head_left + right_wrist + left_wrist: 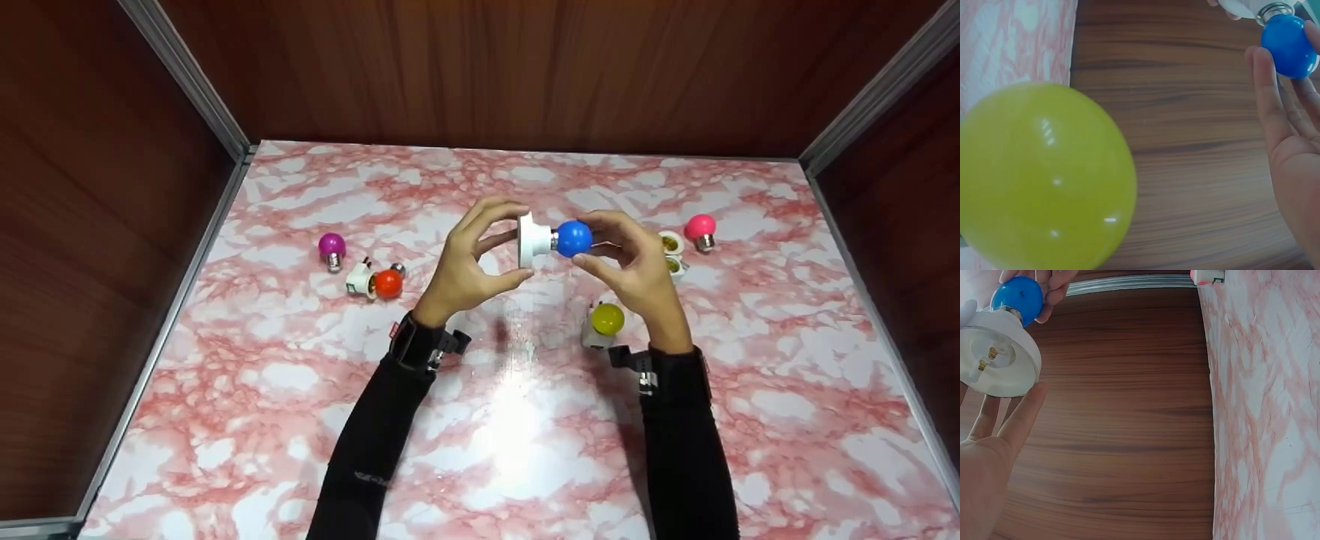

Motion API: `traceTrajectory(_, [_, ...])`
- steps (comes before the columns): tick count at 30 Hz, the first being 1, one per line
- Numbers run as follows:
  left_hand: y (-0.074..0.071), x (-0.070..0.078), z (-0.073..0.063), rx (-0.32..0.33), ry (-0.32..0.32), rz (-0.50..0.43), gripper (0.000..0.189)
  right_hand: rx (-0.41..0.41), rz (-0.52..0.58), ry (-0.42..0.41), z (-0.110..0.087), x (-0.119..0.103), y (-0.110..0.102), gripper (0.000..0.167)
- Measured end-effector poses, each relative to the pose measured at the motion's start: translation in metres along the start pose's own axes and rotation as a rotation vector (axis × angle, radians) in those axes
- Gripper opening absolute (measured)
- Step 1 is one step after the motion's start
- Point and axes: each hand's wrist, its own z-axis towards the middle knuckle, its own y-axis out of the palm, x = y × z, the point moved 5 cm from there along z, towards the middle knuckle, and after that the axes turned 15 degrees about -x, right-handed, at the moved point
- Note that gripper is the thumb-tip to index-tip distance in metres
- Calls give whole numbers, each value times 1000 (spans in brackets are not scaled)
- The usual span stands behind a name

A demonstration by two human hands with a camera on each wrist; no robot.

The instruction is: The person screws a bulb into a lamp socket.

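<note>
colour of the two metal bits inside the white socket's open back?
Brassy gold; the metal bits show best in the left wrist view.

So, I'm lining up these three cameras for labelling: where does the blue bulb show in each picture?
Head: blue bulb, right of centre and slightly above it.
Left wrist: blue bulb, near the top-left corner.
Right wrist: blue bulb, near the top-right corner.
Shared landmark: the white socket, right next to the bulb in all three.
</note>
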Motion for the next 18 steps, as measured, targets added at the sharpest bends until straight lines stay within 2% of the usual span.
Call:
traceTrajectory(6, [0,0,0,-7,16,4,71,14,-25,70,0,3,-1,42])
traceTrajectory(11, [0,0,0,-7,20,-3,72,13,-8,96,0,3,-1,37])
traceTrajectory(15, [1,0,0,-12,12,-17,72,35,22,89,0,4,-1,36])
traceTrajectory(18, [1,0,0,-15,14,-17,71,47,45,36,0,4,-1,39])
